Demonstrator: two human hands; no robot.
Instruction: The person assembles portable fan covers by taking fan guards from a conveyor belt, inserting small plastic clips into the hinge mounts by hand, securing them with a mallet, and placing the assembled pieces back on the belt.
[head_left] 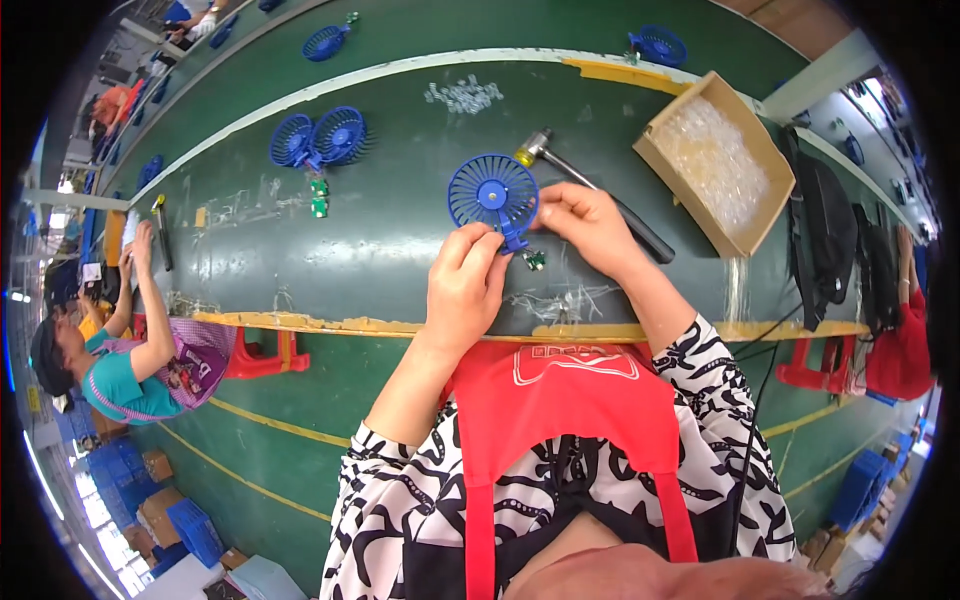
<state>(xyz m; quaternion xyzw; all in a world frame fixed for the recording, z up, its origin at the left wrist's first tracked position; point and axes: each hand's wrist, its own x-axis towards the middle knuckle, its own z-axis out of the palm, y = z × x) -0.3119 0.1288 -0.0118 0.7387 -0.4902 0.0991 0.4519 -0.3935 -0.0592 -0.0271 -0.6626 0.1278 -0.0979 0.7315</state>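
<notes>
While our left hand [466, 280] grasps the round blue plastic fan [492, 196] by its neck, left of the black-handled metal hammer [642, 230], our right hand [592, 228] pinches beside its rim, on what we cannot tell. Its small green circuit board [536, 261] hangs outside, so we judge it unfinished; two caged blue fans [338, 136] lie farther left of the hammer.

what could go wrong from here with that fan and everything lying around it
The small green circuit board by the lower end of the blue fan is exposed, so it might get snagged or bumped if the fan is turned. The hammer lies close to the right hand, so a careless sweep could knock it, perhaps against the open cardboard box.
</notes>
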